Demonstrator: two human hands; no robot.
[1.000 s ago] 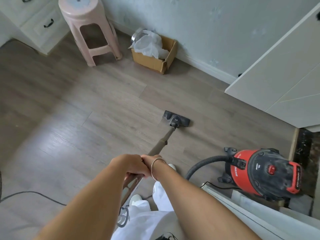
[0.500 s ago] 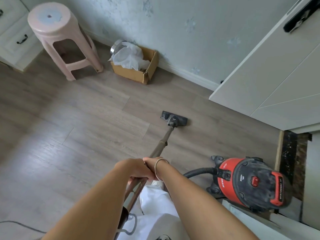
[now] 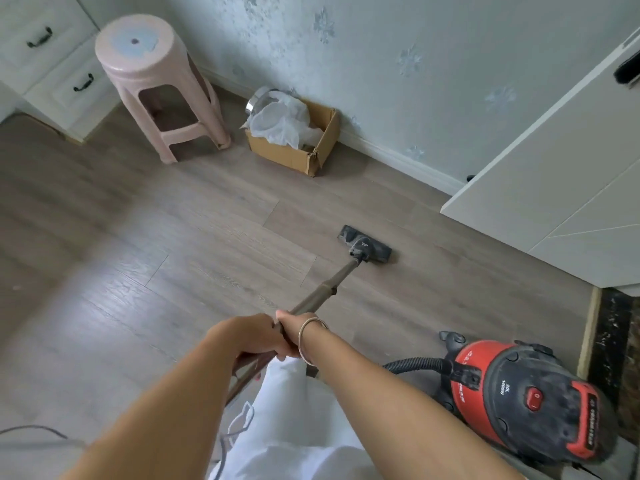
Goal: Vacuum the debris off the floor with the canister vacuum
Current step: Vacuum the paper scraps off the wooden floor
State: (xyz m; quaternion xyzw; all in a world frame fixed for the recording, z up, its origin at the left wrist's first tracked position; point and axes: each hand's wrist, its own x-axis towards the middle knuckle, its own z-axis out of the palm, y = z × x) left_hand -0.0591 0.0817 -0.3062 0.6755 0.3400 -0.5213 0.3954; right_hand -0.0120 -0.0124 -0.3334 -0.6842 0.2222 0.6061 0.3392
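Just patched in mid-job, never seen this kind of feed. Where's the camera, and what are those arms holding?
No robot here: the camera sits on a person's head, looking forward and down, so the two bare arms are theirs. The left hand and right hand both grip the vacuum wand, whose floor head rests on the wooden floor. A hose plugs into the red canister vacuum on the right. By the wall stand a pink stool and an open cardboard box.

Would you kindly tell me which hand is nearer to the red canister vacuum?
Right. The right hand grips the wand on the side facing the red canister vacuum, on the floor to the person's right; the left hand grips the wand just beside it, farther off.
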